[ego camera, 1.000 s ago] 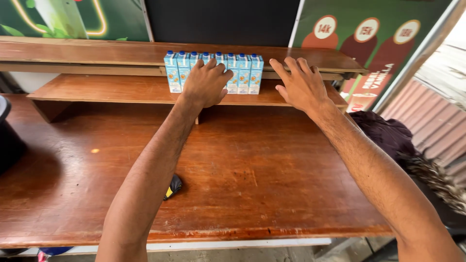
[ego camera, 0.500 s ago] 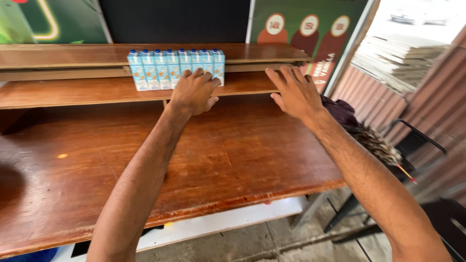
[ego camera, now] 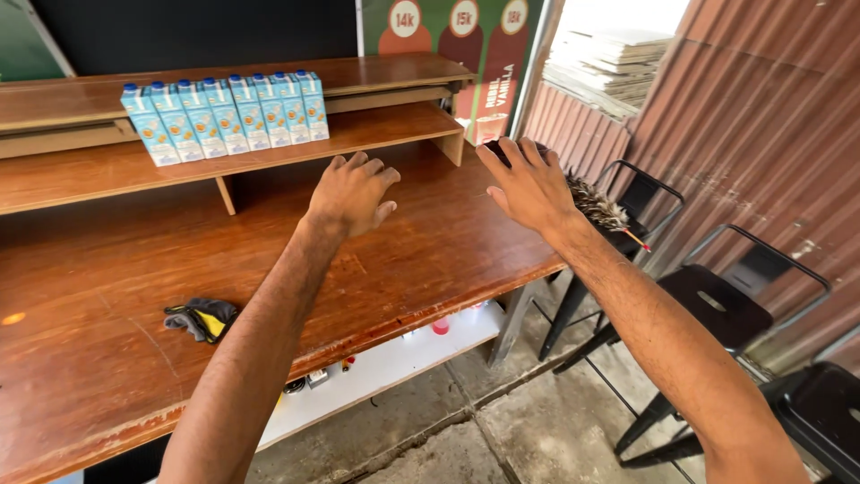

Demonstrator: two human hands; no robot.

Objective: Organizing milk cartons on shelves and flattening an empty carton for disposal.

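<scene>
— Both hands empty? 
— Yep. Left hand (ego camera: 352,190) spread over the tabletop (ego camera: 134,350), right hand (ego camera: 530,184) splayed near the feather duster (ego camera: 598,208).
— Cartons?
— Blue cartons (ego camera: 228,115) in a row on the shelf (ego camera: 376,131), just beyond the left hand. Prob. light-ish, stiff; grip the sides.

My left hand (ego camera: 352,191) bare, my right hand (ego camera: 530,185) bare, both forearms unsleeved, no gloves, rings or watch in my view
</scene>
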